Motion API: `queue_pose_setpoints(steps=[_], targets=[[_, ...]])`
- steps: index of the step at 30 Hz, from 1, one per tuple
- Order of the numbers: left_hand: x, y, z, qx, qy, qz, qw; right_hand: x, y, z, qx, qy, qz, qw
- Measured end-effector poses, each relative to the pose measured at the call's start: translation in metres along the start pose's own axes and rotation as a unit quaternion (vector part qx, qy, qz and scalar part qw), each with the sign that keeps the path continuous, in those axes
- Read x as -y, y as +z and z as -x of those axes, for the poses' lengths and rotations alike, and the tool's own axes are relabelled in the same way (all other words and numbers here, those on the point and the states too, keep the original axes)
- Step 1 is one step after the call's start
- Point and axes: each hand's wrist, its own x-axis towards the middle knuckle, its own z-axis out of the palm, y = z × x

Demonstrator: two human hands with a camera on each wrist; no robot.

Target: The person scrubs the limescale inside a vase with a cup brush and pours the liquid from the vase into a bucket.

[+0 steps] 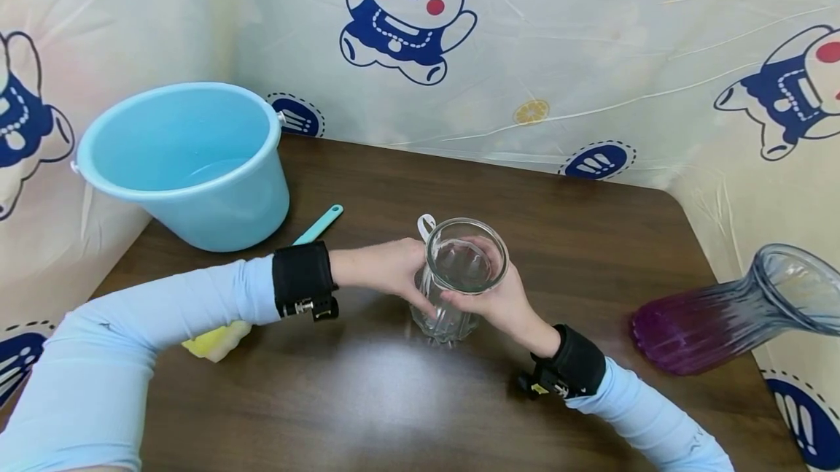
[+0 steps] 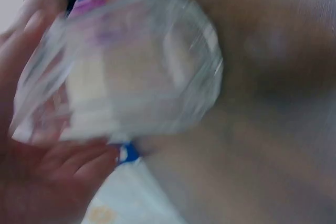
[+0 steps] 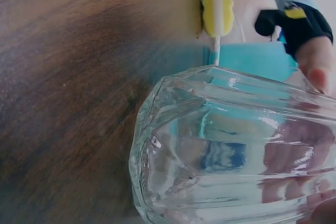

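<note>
A clear, ribbed glass vase [image 1: 453,322] is upright between both hands near the middle of the table, its round mouth facing up. My right hand [image 1: 502,297] grips it at the neck from the right, the thumb across the front. From the left, my left hand [image 1: 390,271] holds its side, thumb in front and the other fingers partly hidden behind the glass. The left wrist view is blurred, but the vase [image 2: 142,72] shows within the curve of the hand [image 2: 58,171]. In the right wrist view the thick base of the vase [image 3: 157,166] appears close to the tabletop.
A light blue bucket [image 1: 262,202] stands at the back left. Beside it lies a sponge brush [image 3: 218,9] with a turquoise handle [image 1: 320,224], partly under the left forearm. A second vase [image 1: 695,326] with purple contents stands at the right edge. A small white loop [image 1: 426,226] shows behind the held vase.
</note>
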Motion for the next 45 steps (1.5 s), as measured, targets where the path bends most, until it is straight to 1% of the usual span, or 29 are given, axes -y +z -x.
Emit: queue_pose_setpoints(steps=[2,4,5,7,10,14,17,21,25,28,29,30,33,35,37,41,45], targets=[[-0.002,-0.012,0.001,0.059,-0.012,-0.012,0.9981,0.0,0.001,0.0,0.0,0.002,0.0,1.0],[-0.004,-0.024,0.003,0.113,-0.028,-0.027,0.9928,-0.001,0.001,0.0,0.001,0.004,-0.002,1.0],[-0.006,-0.028,0.004,0.135,-0.041,-0.038,0.9893,-0.001,0.002,0.0,0.002,0.002,-0.003,1.0],[-0.008,-0.035,0.005,0.169,-0.063,-0.061,0.9816,-0.001,0.002,0.0,0.002,-0.001,-0.006,1.0],[-0.012,-0.042,0.005,0.205,-0.095,-0.087,0.9703,-0.002,0.003,0.0,0.0,-0.007,-0.012,1.0],[-0.011,-0.048,0.005,0.24,-0.116,-0.11,0.9576,-0.004,0.004,-0.001,0.001,-0.015,-0.017,1.0],[-0.007,-0.052,0.005,0.254,-0.128,-0.12,0.9511,-0.005,0.004,-0.001,0.004,-0.018,-0.016,1.0],[-0.001,-0.058,0.004,0.251,-0.153,-0.14,0.9455,-0.006,0.004,-0.001,0.002,-0.019,-0.016,1.0],[0.012,-0.066,0.006,0.233,-0.174,-0.166,0.9423,-0.006,0.004,-0.001,0.0,-0.021,-0.015,1.0],[0.024,-0.072,0.008,0.207,-0.191,-0.185,0.9415,-0.006,0.004,-0.001,-0.002,-0.022,-0.017,1.0],[0.028,-0.074,0.008,0.197,-0.202,-0.192,0.94,-0.006,0.004,-0.001,-0.002,-0.023,-0.02,1.0],[0.032,-0.075,0.009,0.185,-0.212,-0.202,0.9383,-0.006,0.003,-0.001,-0.002,-0.023,-0.021,1.0],[0.04,-0.079,0.012,0.156,-0.25,-0.223,0.9293,-0.005,0.002,-0.001,0.003,-0.027,-0.026,0.999],[0.044,-0.082,0.013,0.141,-0.265,-0.231,0.9253,-0.005,0.002,-0.001,0.005,-0.027,-0.025,0.999],[0.045,-0.085,0.014,0.127,-0.273,-0.229,0.9256,-0.006,0.001,-0.001,0.004,-0.028,-0.023,0.999],[0.049,-0.089,0.014,0.1,-0.283,-0.214,0.9297,-0.006,0.0,-0.001,-0.001,-0.027,-0.023,0.999],[0.058,-0.089,0.016,0.083,-0.3,-0.191,0.931,-0.006,-0.001,0.0,0.001,-0.026,-0.028,0.999]])
